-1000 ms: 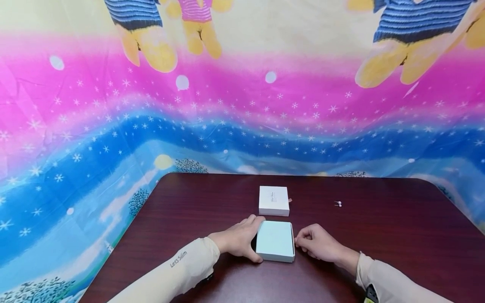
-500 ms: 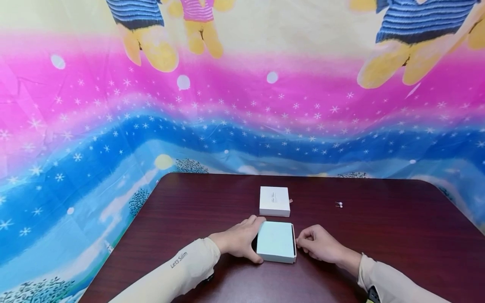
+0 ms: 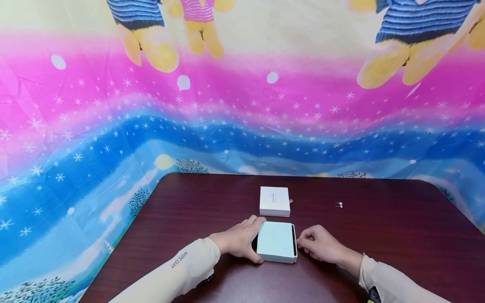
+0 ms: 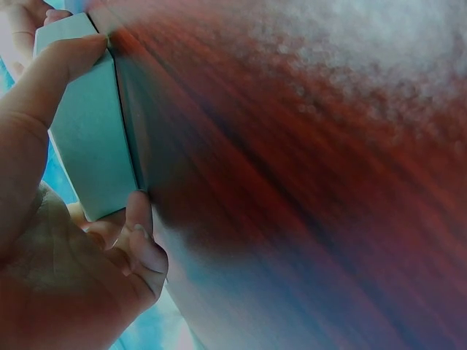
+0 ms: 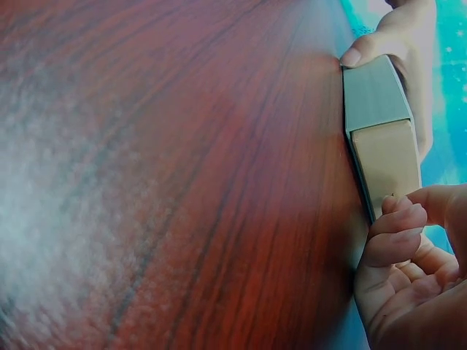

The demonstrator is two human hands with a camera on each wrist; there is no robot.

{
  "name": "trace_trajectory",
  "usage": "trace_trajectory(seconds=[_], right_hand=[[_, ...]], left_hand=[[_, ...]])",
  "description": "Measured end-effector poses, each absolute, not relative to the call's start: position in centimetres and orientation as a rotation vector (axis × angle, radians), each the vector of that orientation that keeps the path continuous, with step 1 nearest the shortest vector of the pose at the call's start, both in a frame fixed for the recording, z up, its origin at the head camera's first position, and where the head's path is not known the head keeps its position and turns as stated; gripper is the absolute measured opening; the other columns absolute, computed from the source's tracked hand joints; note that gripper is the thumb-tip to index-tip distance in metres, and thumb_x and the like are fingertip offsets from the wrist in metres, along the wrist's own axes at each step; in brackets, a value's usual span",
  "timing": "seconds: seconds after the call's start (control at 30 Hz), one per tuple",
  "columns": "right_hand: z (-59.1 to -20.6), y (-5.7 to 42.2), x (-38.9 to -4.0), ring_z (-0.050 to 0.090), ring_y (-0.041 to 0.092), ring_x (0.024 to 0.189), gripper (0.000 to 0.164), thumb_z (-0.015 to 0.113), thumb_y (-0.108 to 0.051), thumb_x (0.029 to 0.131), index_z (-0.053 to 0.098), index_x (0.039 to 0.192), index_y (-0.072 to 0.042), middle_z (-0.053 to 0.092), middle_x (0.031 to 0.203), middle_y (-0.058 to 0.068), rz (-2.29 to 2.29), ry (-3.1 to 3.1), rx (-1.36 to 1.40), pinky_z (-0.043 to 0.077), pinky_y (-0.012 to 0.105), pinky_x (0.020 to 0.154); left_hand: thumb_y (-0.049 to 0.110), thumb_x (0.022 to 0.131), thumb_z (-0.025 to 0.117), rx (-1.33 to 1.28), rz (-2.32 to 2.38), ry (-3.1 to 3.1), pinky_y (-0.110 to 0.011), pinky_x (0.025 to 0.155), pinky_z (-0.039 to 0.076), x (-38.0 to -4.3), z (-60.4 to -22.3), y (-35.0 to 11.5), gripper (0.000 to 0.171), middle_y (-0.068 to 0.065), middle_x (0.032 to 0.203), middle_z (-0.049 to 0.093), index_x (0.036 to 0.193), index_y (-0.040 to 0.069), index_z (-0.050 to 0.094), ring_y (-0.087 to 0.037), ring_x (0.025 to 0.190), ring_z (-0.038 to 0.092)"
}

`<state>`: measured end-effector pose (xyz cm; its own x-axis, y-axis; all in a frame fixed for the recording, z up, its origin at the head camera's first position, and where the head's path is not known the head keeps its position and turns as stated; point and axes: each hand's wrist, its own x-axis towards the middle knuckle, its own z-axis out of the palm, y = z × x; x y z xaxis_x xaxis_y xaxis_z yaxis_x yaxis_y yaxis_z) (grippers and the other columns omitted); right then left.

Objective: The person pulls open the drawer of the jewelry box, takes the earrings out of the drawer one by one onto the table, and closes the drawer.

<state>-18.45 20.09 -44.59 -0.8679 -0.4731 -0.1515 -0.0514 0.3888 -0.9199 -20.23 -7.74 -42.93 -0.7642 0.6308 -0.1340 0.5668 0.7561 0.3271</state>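
A mint-green drawer-style gift box (image 3: 275, 240) lies flat on the table before me. My left hand (image 3: 239, 240) grips its left side, thumb along the near edge and fingers at the far corner. At the opposite end, the pale inner drawer (image 5: 387, 160) sticks out a little from the sleeve, leaving a dark gap along the top. My right hand (image 3: 320, 244) pinches at the middle of the drawer's end face; whatever small tab is between thumb and fingers is hidden. The drawer's contents cannot be seen.
Behind the green box stands a white box (image 3: 274, 201) with printed lettering and a small pinkish tab on its right. A pair of pearl stud earrings (image 3: 339, 205) lies farther right on the dark wooden table (image 3: 212, 198). A patterned cloth (image 3: 242, 101) hangs behind.
The inner drawer has slid slightly to the right out of the green sleeve, and the gap has widened. My right hand has shifted a little right with it; my left hand keeps its grip.
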Motion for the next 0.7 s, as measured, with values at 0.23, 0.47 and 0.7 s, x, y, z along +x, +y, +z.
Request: trace_trajectory(seconds=[0.23,0.47,0.7], right_hand=[[-44.58,20.15,-18.39,0.035,0.002,0.041,0.029,0.057,-0.011,0.1,0.064,0.083,0.012,0.05,0.062,-0.002,-1.478,2.264,-0.449,0.032,0.018,0.042],[-44.5,20.27,-18.39,0.036,0.004,0.041,0.028,0.056,-0.011,0.101,0.065,0.085,0.01,0.05,0.062,-0.001,-1.473,2.265,-0.443,0.033,0.019,0.042],[-44.43,20.36,-18.38,0.037,0.003,0.041,0.027,0.056,-0.01,0.1,0.065,0.085,0.01,0.05,0.062,-0.001,-1.474,2.266,-0.451,0.034,0.018,0.043]], left_hand=[[0.045,0.069,0.09,0.946,0.394,2.722,-0.024,0.097,0.045,-20.18,-42.89,-7.71,0.105,0.002,0.124,0.049,0.151,0.011,0.033,-0.01,0.109,0.049],[0.045,0.07,0.089,0.944,0.395,2.715,-0.024,0.098,0.045,-20.17,-42.94,-7.71,0.106,0.002,0.127,0.049,0.152,0.011,0.032,-0.01,0.11,0.049],[0.044,0.07,0.089,0.94,0.398,2.712,-0.024,0.098,0.045,-20.12,-42.81,-7.75,0.105,0.002,0.127,0.049,0.152,0.011,0.032,-0.01,0.111,0.049]])
